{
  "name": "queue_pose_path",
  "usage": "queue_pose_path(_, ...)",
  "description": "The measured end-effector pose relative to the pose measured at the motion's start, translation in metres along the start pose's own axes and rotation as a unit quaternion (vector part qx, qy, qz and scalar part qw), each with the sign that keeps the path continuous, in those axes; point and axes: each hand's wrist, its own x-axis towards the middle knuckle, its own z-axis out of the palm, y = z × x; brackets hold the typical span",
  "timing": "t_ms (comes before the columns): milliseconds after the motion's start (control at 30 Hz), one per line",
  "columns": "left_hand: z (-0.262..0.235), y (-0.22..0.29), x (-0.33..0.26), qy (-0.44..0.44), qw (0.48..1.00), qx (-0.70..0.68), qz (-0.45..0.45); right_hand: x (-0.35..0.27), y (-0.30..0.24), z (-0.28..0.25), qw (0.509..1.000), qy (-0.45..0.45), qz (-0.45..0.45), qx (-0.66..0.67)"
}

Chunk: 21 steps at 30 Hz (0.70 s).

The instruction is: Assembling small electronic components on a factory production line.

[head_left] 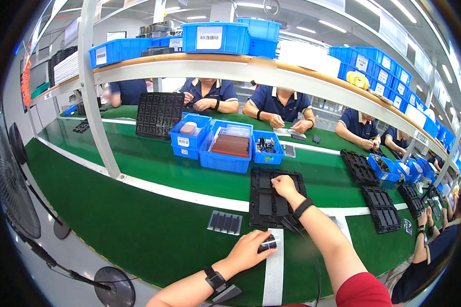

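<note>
My left hand (247, 250) is low in the middle, its fingers closed on a small glossy black piece (267, 243) just above the pale strip of the bench. My right hand (284, 185) reaches over a black compartment tray (253, 202). Its fingertips are pinched together at an upper compartment, and whatever they grip is too small or hidden to name. Flat dark pieces lie in some of the tray's compartments. To the left of the tray lies a clear sheet with several black strips (224, 222). A black band is on each of my wrists, with a cord trailing below the right one.
Blue bins (225, 162) with brown sheets and small parts stand beyond the tray. A metal post (98, 112) rises at left under the loaded shelf (271, 70). More black trays (381, 209) lie to the right. Co-workers (281, 105) sit opposite; another person is at far right.
</note>
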Motion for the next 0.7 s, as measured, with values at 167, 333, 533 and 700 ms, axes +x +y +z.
queue_pose_path(167,-0.012,-0.003,-0.005,0.161,0.987,0.027,-0.006,-0.103,-0.063,-0.083,0.878,-0.314,0.077,0.354)
queue_pose_path(333,-0.002,0.001,-0.001,0.104,0.994,-0.003,0.034,-0.177,-0.053,-0.082,0.789,-0.296,0.132,0.522)
queue_pose_path(533,-0.004,0.005,0.004,0.074,0.967,-0.244,-0.027,-0.187,-0.049,-0.097,0.798,-0.185,0.123,0.56)
queue_pose_path(700,-0.003,0.001,0.004,0.04,0.869,-0.455,-0.19,-0.197,-0.048,-0.103,0.796,-0.2,0.123,0.558)
